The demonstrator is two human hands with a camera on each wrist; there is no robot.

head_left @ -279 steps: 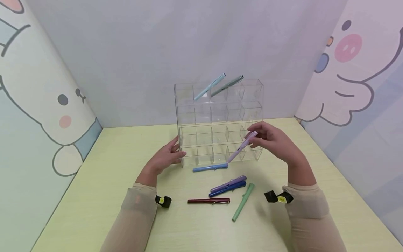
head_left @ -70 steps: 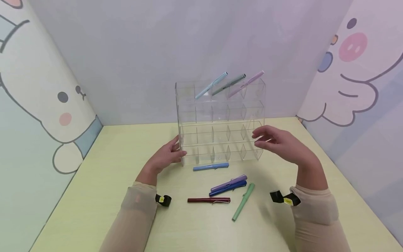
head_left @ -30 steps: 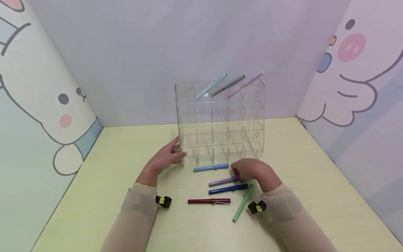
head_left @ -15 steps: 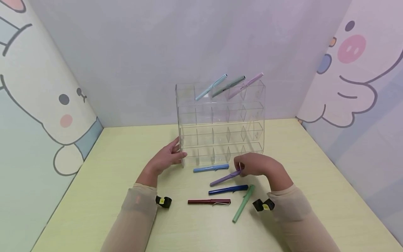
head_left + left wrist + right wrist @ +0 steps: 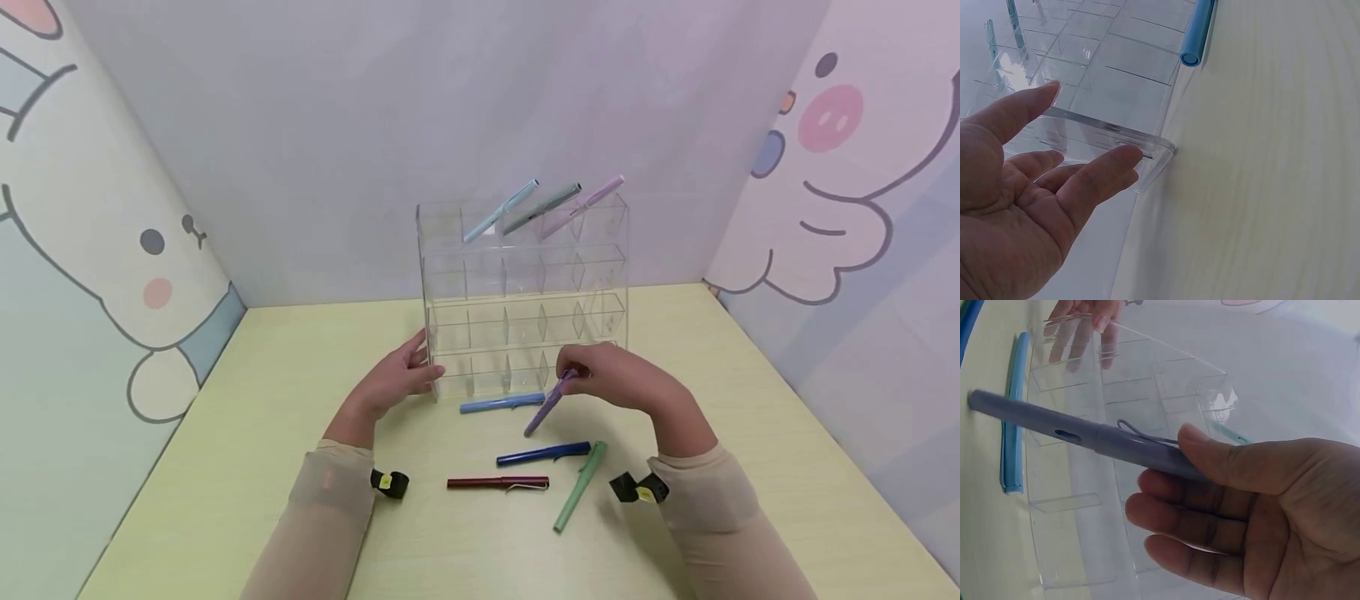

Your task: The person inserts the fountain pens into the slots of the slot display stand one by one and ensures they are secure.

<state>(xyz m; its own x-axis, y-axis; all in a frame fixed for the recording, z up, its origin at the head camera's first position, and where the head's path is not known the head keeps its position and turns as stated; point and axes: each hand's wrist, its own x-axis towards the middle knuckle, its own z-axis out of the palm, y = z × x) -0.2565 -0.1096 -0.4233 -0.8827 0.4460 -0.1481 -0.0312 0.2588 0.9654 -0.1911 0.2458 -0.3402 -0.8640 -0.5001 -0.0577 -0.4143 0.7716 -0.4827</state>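
In our right hand [image 5: 615, 375] we pinch the purple pen [image 5: 546, 410] by its clip end between thumb and fingers; it slants down above the desk [image 5: 435, 550], in front of the clear rack [image 5: 487, 329]. Our left hand [image 5: 388, 381], fingers extended, touches the rack's left side. A light blue pen [image 5: 495, 404] lies just before the rack; nearer us lie a dark blue pen [image 5: 532, 455], a dark red pen [image 5: 487, 483] and a green pen [image 5: 577, 492]. A pale blue pen [image 5: 502, 210], a grey-green pen [image 5: 543, 208] and a pink pen [image 5: 592, 202] lean in the top row.

Rack [image 5: 522, 302]: clear glossy plastic. Purple pen [image 5: 1107, 439]: smooth, satiny. Tabletop [image 5: 435, 550]: matt, wood-grained.
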